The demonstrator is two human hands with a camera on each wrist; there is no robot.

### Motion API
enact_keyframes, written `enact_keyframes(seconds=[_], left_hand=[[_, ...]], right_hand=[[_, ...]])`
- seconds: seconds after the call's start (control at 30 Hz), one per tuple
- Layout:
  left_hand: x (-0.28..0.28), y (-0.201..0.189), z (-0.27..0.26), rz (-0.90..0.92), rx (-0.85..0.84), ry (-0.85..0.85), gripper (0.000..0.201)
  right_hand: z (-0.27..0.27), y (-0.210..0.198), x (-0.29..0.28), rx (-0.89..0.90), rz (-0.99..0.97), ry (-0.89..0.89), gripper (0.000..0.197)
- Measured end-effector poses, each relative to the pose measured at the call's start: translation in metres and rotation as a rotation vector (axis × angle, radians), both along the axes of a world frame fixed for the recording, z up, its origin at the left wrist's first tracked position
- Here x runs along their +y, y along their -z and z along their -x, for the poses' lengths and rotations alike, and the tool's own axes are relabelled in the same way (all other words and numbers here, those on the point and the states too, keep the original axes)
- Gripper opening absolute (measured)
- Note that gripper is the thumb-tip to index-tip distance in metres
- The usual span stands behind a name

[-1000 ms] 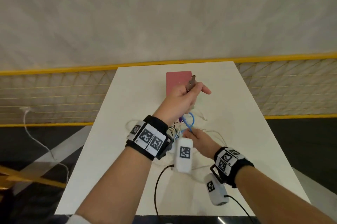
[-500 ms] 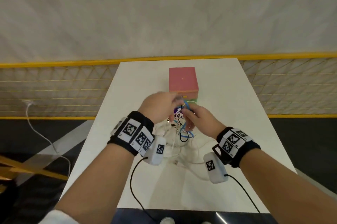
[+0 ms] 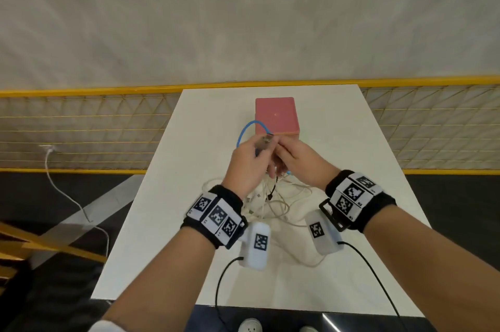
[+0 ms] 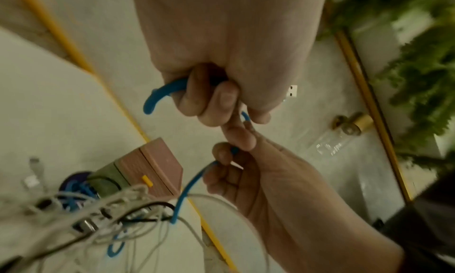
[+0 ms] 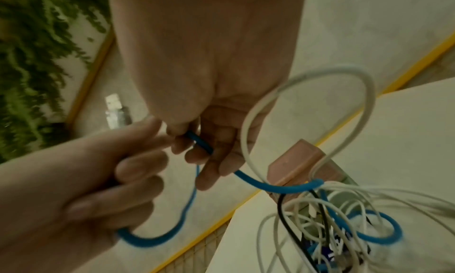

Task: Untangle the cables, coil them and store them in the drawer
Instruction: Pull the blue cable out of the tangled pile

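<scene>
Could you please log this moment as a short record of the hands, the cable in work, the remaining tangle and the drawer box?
left hand: grips the thin blue cable near its silver USB plug
right hand: pinches the same blue cable further along
cable in work: blue, arched in a loop between the hands, other end running into the tangle
tangle of white and black cables: on the white table, still knotted
pink drawer box: behind the hands; open or shut cannot be told
</scene>
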State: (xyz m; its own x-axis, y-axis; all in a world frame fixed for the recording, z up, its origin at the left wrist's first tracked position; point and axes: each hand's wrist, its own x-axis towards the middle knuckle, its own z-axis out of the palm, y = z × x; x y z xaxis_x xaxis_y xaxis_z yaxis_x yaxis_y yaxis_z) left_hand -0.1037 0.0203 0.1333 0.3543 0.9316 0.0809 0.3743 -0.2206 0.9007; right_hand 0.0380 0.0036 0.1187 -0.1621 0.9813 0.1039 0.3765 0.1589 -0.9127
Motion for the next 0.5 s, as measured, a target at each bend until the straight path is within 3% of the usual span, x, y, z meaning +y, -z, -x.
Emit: enact_keyframes(seconds=[0.07, 0.13, 0.27, 0.33, 0.43, 0.5], left_hand=[[0.003, -0.002, -0.007, -0.005, -0.06, -0.022, 0.025], [0.006, -0.011, -0.01, 0.026, -0.173, -0.056, 0.018], [0.015, -0.033, -0.005, -0.013, -0.333, -0.136, 0.026], [0.018, -0.035, -0.001, 0.029, -0.294, -0.107, 0.033], [0.011, -0.018, 0.002, 0.139, -0.117, 0.058, 0.023], [0.003, -0.005, 0.001, 0.121, -0.056, 0.111, 0.014]], right_hand=[[0.002, -0.001, -0.002, 0.023, -0.01, 0.001, 0.027], [0.0, 0.007, -0.002, 0.035, -0.004, 0.019, 0.022], [-0.009, 0.033, -0.007, -0.114, 0.133, 0.015, 0.024], [-0.012, 0.039, -0.01, -0.164, 0.158, 0.03, 0.027], [-0.01, 0.029, -0.012, -0.163, 0.084, 0.047, 0.026], [-0.006, 0.02, -0.014, -0.182, -0.006, 0.031, 0.027]])
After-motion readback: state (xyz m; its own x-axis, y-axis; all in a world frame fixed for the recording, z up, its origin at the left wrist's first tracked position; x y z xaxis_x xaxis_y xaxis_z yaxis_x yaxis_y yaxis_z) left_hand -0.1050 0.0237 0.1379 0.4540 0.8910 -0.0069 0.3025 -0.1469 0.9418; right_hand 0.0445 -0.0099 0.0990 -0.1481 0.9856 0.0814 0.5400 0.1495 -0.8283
